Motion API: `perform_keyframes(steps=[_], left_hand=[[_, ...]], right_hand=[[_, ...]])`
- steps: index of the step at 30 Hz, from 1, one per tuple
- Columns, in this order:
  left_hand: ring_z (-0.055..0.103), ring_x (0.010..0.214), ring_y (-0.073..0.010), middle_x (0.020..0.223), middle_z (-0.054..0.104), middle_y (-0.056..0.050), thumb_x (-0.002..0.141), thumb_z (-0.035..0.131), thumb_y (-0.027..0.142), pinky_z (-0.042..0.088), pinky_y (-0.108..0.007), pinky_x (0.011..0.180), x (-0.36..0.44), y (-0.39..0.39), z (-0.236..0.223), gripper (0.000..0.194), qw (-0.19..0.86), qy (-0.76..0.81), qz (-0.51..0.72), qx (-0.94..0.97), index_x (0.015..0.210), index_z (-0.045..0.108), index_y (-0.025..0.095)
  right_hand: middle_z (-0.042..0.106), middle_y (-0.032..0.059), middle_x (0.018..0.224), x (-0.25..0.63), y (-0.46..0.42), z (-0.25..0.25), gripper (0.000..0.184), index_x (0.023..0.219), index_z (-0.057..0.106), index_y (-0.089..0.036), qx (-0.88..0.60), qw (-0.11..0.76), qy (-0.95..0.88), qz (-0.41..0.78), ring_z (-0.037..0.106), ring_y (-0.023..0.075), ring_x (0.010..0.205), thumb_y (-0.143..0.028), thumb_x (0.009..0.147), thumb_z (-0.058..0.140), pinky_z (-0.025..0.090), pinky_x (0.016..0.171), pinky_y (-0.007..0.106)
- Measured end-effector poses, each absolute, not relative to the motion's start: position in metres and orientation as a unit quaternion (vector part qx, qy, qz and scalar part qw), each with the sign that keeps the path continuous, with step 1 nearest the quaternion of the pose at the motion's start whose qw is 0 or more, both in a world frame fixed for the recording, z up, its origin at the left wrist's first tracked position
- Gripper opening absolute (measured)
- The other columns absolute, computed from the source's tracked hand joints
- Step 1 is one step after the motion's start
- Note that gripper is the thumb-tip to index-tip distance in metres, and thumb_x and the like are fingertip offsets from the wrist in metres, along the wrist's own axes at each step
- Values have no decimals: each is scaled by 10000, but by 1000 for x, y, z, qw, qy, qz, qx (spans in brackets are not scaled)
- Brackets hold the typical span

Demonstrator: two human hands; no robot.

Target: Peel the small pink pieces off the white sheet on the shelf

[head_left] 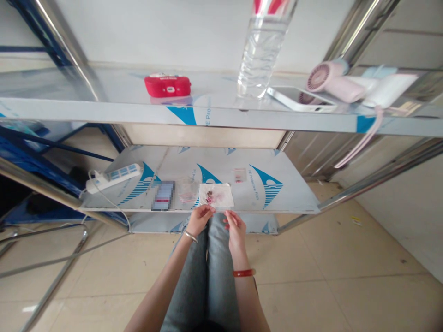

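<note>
My left hand [200, 220] is closed in a pinch at the front edge of the lower shelf. Just to its right, my right hand [236, 232] pinches too, its fingertips a short gap away. Whatever the fingertips hold is too small to make out. Right beyond them lies a white sheet [225, 193], with small dark-red and pink beads or pieces [209, 197] on its left part. Clear plastic bags [187, 190] rest left of the sheet. A small clear packet [239, 175] with reddish bits lies farther back on the right.
A blurred-out phone [163, 196] and a white power strip [116, 178] with a cable are on the lower shelf's left. The upper shelf [121, 108] bears a red case [168, 86], a water bottle [258, 57], a white phone [299, 99] and a pink handheld fan [334, 82].
</note>
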State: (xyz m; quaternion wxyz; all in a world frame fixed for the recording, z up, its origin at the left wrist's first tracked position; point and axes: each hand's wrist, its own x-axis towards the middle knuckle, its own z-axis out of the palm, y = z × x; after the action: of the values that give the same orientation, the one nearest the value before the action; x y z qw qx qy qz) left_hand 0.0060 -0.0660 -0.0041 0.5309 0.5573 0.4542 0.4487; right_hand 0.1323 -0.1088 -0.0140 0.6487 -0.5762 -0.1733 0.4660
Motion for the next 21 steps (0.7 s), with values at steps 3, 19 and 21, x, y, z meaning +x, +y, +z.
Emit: perform_keyframes(steps=[3, 19, 21], left_hand=[[580, 613, -140, 640, 645, -23, 707, 661, 420, 447, -247, 609, 4, -66, -3, 283, 507, 466, 454, 565, 729, 650, 139], [592, 651, -144, 698, 672, -47, 679, 712, 431, 470, -254, 653, 7, -69, 4, 310, 570, 410, 450, 552, 735, 668, 130], [580, 626, -136, 669, 662, -39, 677, 715, 429, 461, -248, 637, 8, -69, 5, 306, 567, 411, 449, 555, 711, 665, 129]], right_hand=[[671, 51, 737, 131, -110, -12, 529, 824, 679, -118, -573, 652, -177, 463, 548, 94, 563, -522, 501, 783, 351, 440, 172], [676, 64, 761, 127, -113, -3, 485, 821, 695, -117, -580, 649, -189, 456, 553, 102, 603, -495, 525, 766, 352, 457, 169], [679, 67, 777, 126, -113, -1, 488, 810, 691, -121, -577, 645, -191, 462, 558, 108, 624, -495, 508, 773, 361, 461, 169]])
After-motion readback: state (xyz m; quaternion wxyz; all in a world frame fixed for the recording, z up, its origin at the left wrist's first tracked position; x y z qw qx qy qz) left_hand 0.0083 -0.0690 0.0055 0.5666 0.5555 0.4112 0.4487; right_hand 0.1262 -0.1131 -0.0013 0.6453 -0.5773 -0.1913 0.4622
